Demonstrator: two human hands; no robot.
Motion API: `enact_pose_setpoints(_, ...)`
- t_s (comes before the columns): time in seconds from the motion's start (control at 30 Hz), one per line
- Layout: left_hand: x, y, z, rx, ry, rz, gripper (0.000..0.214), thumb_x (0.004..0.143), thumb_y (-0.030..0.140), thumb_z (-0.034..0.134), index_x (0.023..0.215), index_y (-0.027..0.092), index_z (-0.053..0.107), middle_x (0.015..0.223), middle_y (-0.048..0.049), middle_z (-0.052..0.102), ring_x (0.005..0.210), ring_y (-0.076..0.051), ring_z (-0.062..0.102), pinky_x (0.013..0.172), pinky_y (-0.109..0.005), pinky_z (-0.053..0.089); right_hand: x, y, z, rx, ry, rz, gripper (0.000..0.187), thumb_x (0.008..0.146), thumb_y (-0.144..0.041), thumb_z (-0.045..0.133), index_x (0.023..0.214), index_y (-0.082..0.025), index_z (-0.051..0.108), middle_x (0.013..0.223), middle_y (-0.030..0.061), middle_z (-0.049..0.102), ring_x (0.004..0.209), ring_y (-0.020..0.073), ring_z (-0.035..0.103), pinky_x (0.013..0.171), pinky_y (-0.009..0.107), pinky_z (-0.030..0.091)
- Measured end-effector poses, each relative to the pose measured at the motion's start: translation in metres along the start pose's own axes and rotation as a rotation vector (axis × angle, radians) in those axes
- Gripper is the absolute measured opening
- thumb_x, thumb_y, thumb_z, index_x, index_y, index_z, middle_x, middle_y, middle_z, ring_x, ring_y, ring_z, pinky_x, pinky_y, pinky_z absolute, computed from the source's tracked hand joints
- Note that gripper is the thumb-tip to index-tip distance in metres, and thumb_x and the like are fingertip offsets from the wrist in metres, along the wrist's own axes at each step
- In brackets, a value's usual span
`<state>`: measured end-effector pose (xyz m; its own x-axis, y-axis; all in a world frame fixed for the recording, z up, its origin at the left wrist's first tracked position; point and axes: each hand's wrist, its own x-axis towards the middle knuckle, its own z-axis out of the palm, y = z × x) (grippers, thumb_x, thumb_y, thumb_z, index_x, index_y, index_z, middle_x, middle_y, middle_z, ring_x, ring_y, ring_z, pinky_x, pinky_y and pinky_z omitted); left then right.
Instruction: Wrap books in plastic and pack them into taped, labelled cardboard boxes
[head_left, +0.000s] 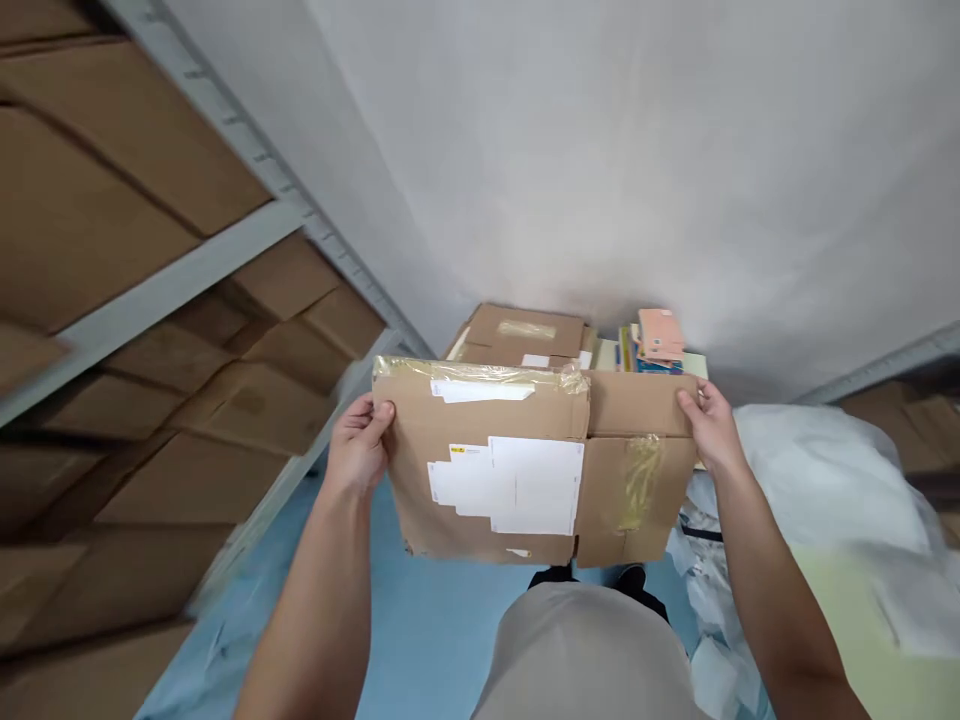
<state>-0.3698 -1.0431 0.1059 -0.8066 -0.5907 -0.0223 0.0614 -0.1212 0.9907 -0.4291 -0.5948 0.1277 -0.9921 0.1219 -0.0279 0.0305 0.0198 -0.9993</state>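
Observation:
A flattened cardboard box (450, 425) hangs between my two hands in front of my body. White label sheets and strips of yellowish tape are stuck on its face, and a fold runs down right of its middle. My left hand (361, 440) is closed on its left edge, thumb on the near face. At the upper right corner my right hand (709, 420) pinches the cardboard, thumb in front. Behind its top edge lies another folded cardboard piece (517, 335), partly hidden. A pile of books with a pink item (660, 335) on top stands to the right of that.
Metal shelving (172, 265) filled with cardboard boxes (217, 400) runs along the left. White plastic wrapping (832, 470) is bunched at the right, above a pale yellow-green surface (847, 600). A grey wall (600, 150) rises ahead, over a blue floor (427, 640).

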Motion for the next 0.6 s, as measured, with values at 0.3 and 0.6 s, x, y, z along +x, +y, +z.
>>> enact_pose_setpoints(0.3,-0.066,-0.001,0.226,0.210,-0.628,0.244,0.057,0.054,0.064,0.085,0.093,0.025,0.070,0.078,0.0004,0.070,0.066,-0.016,0.062,0.061,-0.028,0.055,-0.169,-0.020,-0.201,0.070,0.713,-0.016,0.045,0.065,-0.055,0.081,0.088,-0.023,0.060,0.080,0.0002,0.070,0.069,0.0171,0.063,0.065,0.029,0.051)
enact_pose_setpoints(0.6,-0.268,-0.001,0.400,-0.125,-1.262,0.381,0.092,0.058,0.063,0.083,0.141,0.055,0.043,0.146,0.0008,0.051,0.117,-0.031,0.064,0.094,-0.046,0.057,-0.348,-0.007,-0.369,0.028,1.285,-0.087,0.039,0.068,-0.048,0.080,0.090,-0.023,0.058,0.080,-0.0016,0.068,0.070,0.0152,0.060,0.068,0.028,0.046)
